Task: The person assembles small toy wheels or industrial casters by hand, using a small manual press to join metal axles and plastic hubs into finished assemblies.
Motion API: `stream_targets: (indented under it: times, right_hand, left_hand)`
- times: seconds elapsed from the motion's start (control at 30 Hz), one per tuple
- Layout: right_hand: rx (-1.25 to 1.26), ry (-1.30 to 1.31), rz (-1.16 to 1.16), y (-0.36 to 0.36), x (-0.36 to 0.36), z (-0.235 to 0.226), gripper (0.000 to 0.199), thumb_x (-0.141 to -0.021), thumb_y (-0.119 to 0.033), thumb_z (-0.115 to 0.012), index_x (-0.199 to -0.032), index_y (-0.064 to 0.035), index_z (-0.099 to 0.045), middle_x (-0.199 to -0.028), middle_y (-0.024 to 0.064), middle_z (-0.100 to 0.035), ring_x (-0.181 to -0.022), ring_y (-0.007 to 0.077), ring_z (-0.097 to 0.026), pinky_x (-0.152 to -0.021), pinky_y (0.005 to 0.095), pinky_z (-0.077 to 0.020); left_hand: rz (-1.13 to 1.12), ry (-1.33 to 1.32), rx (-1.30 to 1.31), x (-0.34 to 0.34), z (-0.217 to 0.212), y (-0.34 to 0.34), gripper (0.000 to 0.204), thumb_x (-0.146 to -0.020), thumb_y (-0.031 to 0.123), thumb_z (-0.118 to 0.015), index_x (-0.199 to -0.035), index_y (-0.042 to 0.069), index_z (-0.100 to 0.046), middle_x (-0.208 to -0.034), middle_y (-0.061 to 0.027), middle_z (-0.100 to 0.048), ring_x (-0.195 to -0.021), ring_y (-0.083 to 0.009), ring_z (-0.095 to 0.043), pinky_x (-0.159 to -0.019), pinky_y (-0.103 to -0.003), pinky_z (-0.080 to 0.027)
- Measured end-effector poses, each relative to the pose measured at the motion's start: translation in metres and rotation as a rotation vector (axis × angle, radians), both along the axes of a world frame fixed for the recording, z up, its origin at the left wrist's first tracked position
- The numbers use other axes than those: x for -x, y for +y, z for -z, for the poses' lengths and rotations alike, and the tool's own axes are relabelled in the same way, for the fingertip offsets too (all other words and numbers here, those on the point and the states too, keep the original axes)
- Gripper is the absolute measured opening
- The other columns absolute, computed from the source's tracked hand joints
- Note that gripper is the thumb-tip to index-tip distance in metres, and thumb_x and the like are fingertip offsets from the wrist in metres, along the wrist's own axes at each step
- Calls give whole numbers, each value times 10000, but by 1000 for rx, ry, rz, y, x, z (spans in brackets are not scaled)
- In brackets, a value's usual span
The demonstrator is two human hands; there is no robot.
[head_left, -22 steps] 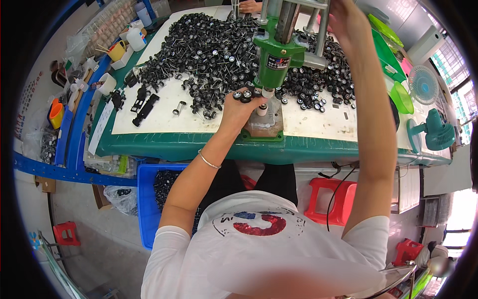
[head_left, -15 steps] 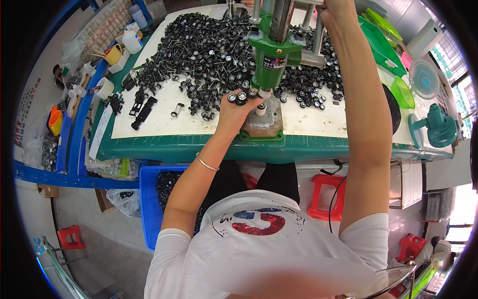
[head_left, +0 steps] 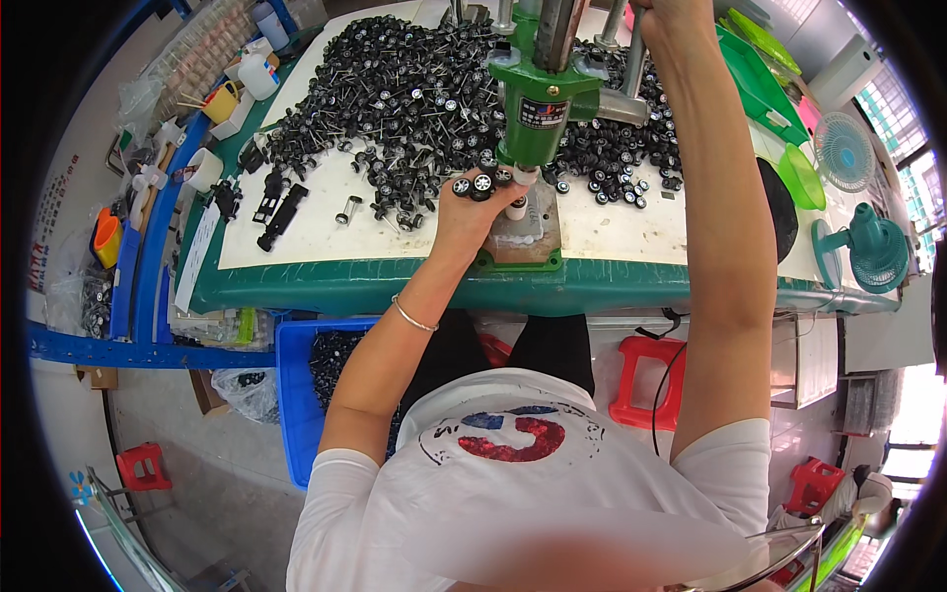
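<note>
My left hand (head_left: 462, 222) is closed around a few small black toy wheels (head_left: 482, 184) with silver hubs, their faces showing above the fingers. Its fingertips are at the foot of a green hand press (head_left: 533, 138), just under the pale tip of the ram (head_left: 525, 176). Below that tip, a small wheel (head_left: 516, 209) sits on the press's metal base plate (head_left: 528, 255). Raised to the upper edge of the picture, my right hand (head_left: 676, 15) wraps round the press lever, most of which it hides.
A big heap of wheels on axles (head_left: 395, 109) covers the table behind the press, with loose wheels (head_left: 617, 183) to its right. Black chassis parts (head_left: 283, 217) lie at left. A green tray (head_left: 760, 89) and two fans (head_left: 868, 247) stand at right. Below is a blue bin (head_left: 296, 405).
The whole view has shifted slightly. Both hands keep their places at the press, and the left still holds the wheels.
</note>
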State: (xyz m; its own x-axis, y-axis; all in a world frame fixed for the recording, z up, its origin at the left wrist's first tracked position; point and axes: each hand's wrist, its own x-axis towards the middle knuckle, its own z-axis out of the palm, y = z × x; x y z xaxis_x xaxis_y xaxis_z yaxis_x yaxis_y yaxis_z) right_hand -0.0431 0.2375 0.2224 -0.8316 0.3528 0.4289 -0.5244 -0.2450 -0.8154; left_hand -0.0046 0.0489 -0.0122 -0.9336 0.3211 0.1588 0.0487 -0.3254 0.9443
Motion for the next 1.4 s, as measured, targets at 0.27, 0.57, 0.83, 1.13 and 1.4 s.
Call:
stream_targets:
  times: [0.27, 0.57, 0.83, 1.13, 1.4]
  right_hand:
    - [-91, 179, 108, -16, -31, -2, 222, -944, -234, -566, -953, -13, -578, -576, -102, -310, -436, -3, -250, -376, 168, -176]
    - [-108, 306, 223, -30, -57, 5, 242, -924, -280, -605, -906, -38, -609, -564, -108, -324, -432, -9, -236, -386, 167, -169]
    - [-158, 304, 185, -20, -47, 3, 256, -918, -303, -613, -891, -48, -612, -564, -110, -333, -438, -10, -239, -388, 162, -167]
    - [-253, 580, 285, -24, -66, 20, 301, -940, -321, -583, -897, -24, -610, -542, -89, -317, -417, 3, -227, -366, 191, -164]
    - [-226, 763, 304, -27, -81, 46, 366, -956, -348, -519, -825, -14, -588, -545, -35, -327, -460, 57, -262, -419, 220, -188]
  left_hand:
    - [3, 17, 32, 1, 0, -2, 231, -749, 108, -777, -937, 2, -695, -815, -33, -684, -706, -72, -612, -660, -225, -494]
    - [-6, 43, 72, -1, 1, -3, 215, -759, 100, -765, -941, 8, -698, -804, -31, -683, -703, -68, -612, -649, -216, -489]
    - [-5, 67, 90, -2, -2, -2, 223, -765, 110, -760, -952, 7, -697, -798, -29, -685, -711, -67, -611, -657, -220, -488]
    - [-19, 64, 104, -2, 3, -2, 217, -762, 96, -761, -952, 13, -694, -800, -27, -686, -716, -63, -615, -653, -211, -487]
    - [-34, -22, 55, -4, 7, -1, 186, -748, 75, -757, -907, 1, -696, -779, -36, -691, -687, -74, -624, -637, -224, -496]
